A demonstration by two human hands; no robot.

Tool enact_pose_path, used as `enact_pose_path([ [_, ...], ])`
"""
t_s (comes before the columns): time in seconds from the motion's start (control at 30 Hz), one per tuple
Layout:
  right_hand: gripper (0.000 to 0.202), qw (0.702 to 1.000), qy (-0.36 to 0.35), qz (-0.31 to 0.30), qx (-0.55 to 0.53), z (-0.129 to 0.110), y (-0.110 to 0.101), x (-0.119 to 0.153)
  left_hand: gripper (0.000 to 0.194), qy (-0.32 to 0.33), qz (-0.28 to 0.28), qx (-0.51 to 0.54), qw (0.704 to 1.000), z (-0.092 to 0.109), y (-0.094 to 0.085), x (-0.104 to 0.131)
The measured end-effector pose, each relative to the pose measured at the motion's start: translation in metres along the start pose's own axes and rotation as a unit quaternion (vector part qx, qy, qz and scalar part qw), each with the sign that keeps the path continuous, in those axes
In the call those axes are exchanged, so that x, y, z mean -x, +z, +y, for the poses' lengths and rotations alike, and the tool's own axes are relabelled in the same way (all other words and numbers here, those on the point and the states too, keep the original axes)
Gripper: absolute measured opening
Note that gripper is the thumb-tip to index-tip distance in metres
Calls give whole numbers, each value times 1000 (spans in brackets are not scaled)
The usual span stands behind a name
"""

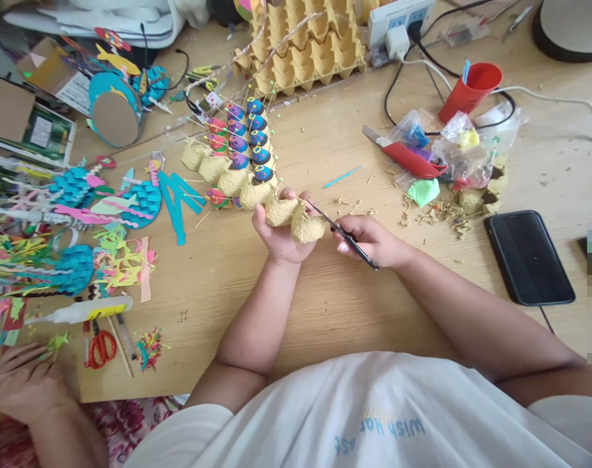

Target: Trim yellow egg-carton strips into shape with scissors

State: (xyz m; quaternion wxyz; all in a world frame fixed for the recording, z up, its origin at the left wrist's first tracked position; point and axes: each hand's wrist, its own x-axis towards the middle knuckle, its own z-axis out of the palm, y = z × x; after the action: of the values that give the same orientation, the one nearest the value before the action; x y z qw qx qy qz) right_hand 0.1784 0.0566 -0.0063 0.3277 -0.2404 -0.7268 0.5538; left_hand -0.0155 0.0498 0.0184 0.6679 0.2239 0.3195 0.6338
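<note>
A wooden table (334, 299) carries one stack of egg trays (305, 68) at the far side; nearer, the left hand's (282, 242) fingers grip one pale strip (257, 194) of six cups, painted cups (260, 139) crowding its far side. One black phone (529, 257) lies right, one red-handled knife (412, 161) farther off, one red cup (471, 91) beyond. The right hand's (381, 240) fingers close on one pair of scissors (347, 238), blades at the strip's right end; shavings (459, 218) litter the right

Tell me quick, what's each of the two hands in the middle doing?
Left hand: closed around the egg-carton strip.
Right hand: closed on the scissors.
</note>
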Motion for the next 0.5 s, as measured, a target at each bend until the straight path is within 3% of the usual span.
enact_pose_path([
  [0.13,55,999,-23,-12,25,2,2,0,64,-2,31,-47,998,1,1,1],
  [0.5,53,997,-49,-12,55,0,3,-1,62,-3,18,-37,999,2,5,2],
])
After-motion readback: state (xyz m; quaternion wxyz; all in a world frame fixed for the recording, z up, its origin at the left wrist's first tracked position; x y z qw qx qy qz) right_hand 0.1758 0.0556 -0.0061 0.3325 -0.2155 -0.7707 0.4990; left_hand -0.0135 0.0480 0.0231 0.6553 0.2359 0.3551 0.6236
